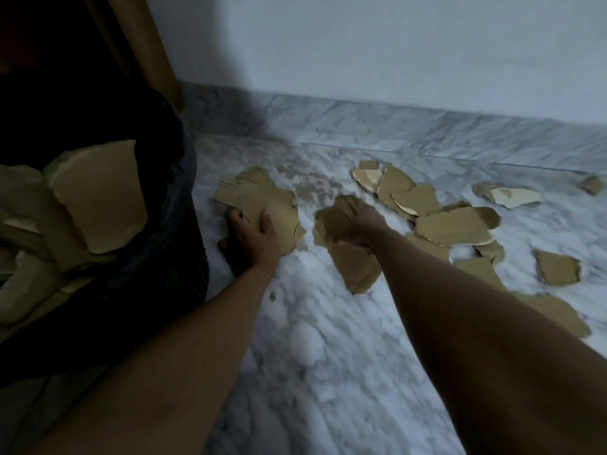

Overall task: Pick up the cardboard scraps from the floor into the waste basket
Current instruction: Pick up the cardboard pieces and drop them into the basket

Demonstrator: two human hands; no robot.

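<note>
Just right of the waste basket [189,205], my left grip [254,239] pinches a large scrap [262,198]; farther right, my right grip [359,229] clutches a bunch of scraps [338,215], loose scraps [456,224] beyond.

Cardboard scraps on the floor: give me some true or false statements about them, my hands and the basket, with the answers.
1. The right hand grips a bunch of scraps. True.
2. The waste basket is empty. False: binned scraps already lie in it.
3. The left hand hangs free and touches nothing. False: it grips a large scrap beside the basket.
4. Loose scraps lie on the floor beyond the right hand, away from the basket. True.
5. The floor is dark wood. False: it is pale, marble-like stone.
</note>
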